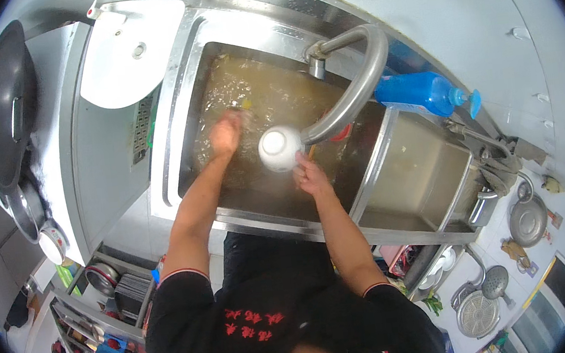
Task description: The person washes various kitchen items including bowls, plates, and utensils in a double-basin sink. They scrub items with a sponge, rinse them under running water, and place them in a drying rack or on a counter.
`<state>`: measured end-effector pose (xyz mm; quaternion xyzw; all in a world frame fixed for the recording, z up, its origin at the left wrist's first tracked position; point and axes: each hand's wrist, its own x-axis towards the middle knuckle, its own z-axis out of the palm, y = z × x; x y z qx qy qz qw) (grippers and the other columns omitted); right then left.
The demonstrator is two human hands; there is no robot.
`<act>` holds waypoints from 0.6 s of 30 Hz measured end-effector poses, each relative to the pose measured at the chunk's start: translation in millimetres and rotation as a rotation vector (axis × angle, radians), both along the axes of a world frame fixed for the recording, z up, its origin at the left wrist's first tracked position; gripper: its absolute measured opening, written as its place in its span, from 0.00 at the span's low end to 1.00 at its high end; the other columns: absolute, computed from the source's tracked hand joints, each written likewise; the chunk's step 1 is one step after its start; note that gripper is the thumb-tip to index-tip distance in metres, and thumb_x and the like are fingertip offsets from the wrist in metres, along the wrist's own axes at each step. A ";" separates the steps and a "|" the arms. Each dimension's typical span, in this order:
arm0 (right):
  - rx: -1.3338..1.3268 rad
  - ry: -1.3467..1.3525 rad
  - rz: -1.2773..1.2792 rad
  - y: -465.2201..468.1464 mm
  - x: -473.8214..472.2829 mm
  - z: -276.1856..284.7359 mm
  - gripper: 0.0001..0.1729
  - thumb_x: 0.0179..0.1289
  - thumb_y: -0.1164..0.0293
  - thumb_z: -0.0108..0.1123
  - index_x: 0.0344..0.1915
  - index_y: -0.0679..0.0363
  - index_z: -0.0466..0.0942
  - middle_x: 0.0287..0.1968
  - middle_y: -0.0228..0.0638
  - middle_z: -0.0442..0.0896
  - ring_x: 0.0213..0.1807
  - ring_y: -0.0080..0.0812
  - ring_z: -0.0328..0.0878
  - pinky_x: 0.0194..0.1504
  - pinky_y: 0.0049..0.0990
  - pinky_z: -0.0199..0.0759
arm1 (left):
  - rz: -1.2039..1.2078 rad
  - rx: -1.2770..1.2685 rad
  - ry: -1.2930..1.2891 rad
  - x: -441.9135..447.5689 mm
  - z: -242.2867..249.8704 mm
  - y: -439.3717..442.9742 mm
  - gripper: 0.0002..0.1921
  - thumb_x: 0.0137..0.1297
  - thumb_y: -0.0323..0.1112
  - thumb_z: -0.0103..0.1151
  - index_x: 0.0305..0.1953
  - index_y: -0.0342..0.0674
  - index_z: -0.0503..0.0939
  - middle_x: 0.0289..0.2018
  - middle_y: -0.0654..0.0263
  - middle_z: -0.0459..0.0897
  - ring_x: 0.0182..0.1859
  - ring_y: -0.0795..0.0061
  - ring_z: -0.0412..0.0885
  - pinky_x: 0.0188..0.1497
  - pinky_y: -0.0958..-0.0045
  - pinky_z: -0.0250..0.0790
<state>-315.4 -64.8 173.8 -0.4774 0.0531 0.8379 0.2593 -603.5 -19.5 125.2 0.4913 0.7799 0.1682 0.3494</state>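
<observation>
My right hand (309, 174) grips the rim of a white bowl (275, 150). The bowl is tipped so its round foot faces up at me, just beside the outlet end of a curved metal faucet (378, 58). My left hand (226, 131) is at the surface of the cloudy brown water (272, 82), to the left of the bowl. Its fingers are blurred, and whether they hold anything is unclear. Both hands are over a large stainless steel sink (182, 135). A red object (343, 133) shows partly behind the faucet spout, and a small yellow-green scrap (246, 104) is near my left fingers.
A blue pump bottle (416, 92) lies across the sink's back right corner. To the right is a second steel basin (395, 170) holding murky water. A white washbasin (153, 27) and a dark wok (10, 112) are on the left. Strainers (477, 313) hang at lower right.
</observation>
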 end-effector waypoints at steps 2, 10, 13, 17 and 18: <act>0.034 -0.086 -0.081 3.4 -6.7 -4.7 0.10 0.73 0.63 0.67 0.43 0.50 0.74 0.26 0.19 0.70 0.16 0.15 0.57 0.15 0.19 0.47 | 0.354 0.257 0.449 7.7 -12.1 -3.8 0.23 0.76 0.55 0.50 0.48 0.40 0.84 0.41 0.48 0.87 0.45 0.40 0.84 0.54 0.48 0.73; 0.301 -0.538 0.187 19.0 -20.2 -33.8 0.09 0.70 0.68 0.69 0.35 0.51 0.76 0.25 0.19 0.75 0.21 0.14 0.66 0.21 0.22 0.59 | 0.031 0.428 -0.216 132.0 39.1 -54.4 0.14 0.75 0.38 0.57 0.54 0.39 0.83 0.38 0.53 0.84 0.45 0.56 0.81 0.49 0.60 0.73; 0.533 -0.597 0.445 11.8 -4.9 -23.2 0.09 0.70 0.65 0.70 0.34 0.54 0.80 0.27 0.20 0.79 0.23 0.15 0.70 0.22 0.23 0.62 | -0.306 0.345 -0.043 127.1 59.8 -19.9 0.15 0.74 0.39 0.55 0.54 0.40 0.83 0.56 0.56 0.81 0.55 0.50 0.81 0.57 0.56 0.73; 0.635 -0.378 0.503 1.6 12.2 12.8 0.08 0.70 0.65 0.68 0.40 0.57 0.83 0.30 0.21 0.81 0.26 0.15 0.72 0.26 0.23 0.63 | -0.288 -0.353 -0.672 89.2 53.6 34.4 0.18 0.75 0.41 0.53 0.60 0.41 0.80 0.60 0.59 0.82 0.53 0.51 0.85 0.56 0.52 0.77; 0.555 -0.402 0.420 -0.7 10.4 20.9 0.08 0.70 0.66 0.67 0.43 0.58 0.83 0.33 0.22 0.82 0.29 0.16 0.73 0.29 0.23 0.65 | 0.004 -0.472 -0.982 86.9 52.3 32.6 0.20 0.77 0.43 0.52 0.61 0.39 0.79 0.58 0.57 0.84 0.51 0.55 0.85 0.55 0.54 0.78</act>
